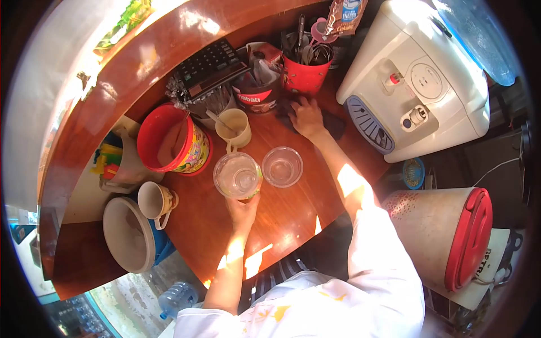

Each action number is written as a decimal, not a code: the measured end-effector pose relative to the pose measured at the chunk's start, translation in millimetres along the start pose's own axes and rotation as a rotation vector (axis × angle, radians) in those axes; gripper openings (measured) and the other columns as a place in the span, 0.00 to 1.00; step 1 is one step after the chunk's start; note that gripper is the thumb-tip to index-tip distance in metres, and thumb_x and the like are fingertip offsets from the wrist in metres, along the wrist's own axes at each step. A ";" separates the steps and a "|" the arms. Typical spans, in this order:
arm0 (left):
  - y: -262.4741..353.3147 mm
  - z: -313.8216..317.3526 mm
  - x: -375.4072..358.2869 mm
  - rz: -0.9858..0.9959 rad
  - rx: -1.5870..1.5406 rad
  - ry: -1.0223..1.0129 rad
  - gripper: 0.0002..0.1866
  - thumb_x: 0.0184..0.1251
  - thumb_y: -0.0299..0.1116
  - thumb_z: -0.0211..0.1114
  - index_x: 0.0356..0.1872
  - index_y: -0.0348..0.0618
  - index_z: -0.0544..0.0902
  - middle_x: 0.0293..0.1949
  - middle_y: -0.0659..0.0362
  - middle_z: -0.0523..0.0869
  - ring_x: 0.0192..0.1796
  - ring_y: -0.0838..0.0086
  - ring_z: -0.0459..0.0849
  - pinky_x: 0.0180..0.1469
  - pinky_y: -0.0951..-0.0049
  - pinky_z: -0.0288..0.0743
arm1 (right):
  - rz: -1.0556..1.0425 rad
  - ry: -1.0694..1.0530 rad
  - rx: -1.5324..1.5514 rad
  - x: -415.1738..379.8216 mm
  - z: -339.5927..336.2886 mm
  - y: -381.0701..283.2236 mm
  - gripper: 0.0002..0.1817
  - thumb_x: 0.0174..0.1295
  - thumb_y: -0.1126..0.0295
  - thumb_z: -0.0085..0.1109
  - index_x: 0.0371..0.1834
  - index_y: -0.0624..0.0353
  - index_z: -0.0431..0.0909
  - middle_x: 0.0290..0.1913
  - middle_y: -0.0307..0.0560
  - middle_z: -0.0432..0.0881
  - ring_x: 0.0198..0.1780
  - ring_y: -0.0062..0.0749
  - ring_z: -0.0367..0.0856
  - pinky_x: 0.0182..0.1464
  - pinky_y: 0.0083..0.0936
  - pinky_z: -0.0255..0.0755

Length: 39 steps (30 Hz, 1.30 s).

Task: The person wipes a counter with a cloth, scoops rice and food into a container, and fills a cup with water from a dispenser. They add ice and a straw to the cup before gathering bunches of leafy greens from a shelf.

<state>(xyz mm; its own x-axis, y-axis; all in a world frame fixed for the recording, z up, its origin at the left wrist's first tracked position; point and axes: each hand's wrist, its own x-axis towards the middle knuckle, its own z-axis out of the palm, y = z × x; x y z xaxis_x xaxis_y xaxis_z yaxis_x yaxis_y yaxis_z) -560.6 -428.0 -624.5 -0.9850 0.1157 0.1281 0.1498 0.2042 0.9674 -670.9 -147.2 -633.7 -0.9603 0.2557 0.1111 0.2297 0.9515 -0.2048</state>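
My left hand [243, 211] is wrapped round a clear plastic cup [234, 172], holding it near the table's middle with its mouth facing up. Just to the right, apart from my hands, stands a second clear plastic cup [282, 167]. My right hand [307, 117] reaches to the back of the wooden table [282, 214] and grips a dark cloth [332, 125] lying flat there. The fingers curl down onto it, partly hiding its left end. A cream mug [233, 128] with a spoon in it stands behind the left cup.
A red bucket [155, 138], a Nabati tub [256, 97] and a red utensil holder [304, 73] line the back. A calculator [211, 67] lies above them. The water dispenser [417, 84] stands right, a drinks cooler [428, 225] below it. Another mug [152, 201] is left.
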 end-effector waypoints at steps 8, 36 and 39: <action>-8.6 6.5 -2.9 -0.028 -0.007 -0.032 0.19 0.52 0.23 0.72 0.47 0.35 0.79 0.45 0.55 0.84 0.49 0.72 0.81 0.55 0.70 0.72 | 0.169 0.074 -0.162 -8.5 -26.2 31.5 0.22 0.58 0.57 0.56 0.54 0.52 0.78 0.51 0.54 0.79 0.56 0.51 0.75 0.53 0.41 0.73; -2.0 89.5 89.2 0.271 0.028 -0.117 0.39 0.53 0.26 0.73 0.65 0.34 0.60 0.59 0.45 0.71 0.60 0.56 0.72 0.62 0.62 0.65 | 0.100 0.351 0.804 -31.0 7.6 22.5 0.37 0.46 0.58 0.74 0.58 0.65 0.71 0.59 0.59 0.73 0.61 0.48 0.72 0.59 0.37 0.69; -9.4 101.0 105.5 0.221 0.009 -0.095 0.38 0.54 0.28 0.72 0.64 0.32 0.61 0.59 0.42 0.72 0.60 0.52 0.72 0.62 0.61 0.64 | 0.066 0.302 0.461 -45.7 -18.9 38.8 0.38 0.46 0.55 0.73 0.60 0.60 0.72 0.65 0.59 0.67 0.67 0.51 0.64 0.65 0.40 0.60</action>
<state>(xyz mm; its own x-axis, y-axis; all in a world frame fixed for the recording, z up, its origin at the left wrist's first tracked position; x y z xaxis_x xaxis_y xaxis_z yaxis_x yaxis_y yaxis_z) -657.3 -319.5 -642.1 -0.9157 0.2496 0.3149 0.3621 0.1724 0.9161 -615.0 -118.7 -628.4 -0.8426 0.4145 0.3437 0.1296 0.7757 -0.6176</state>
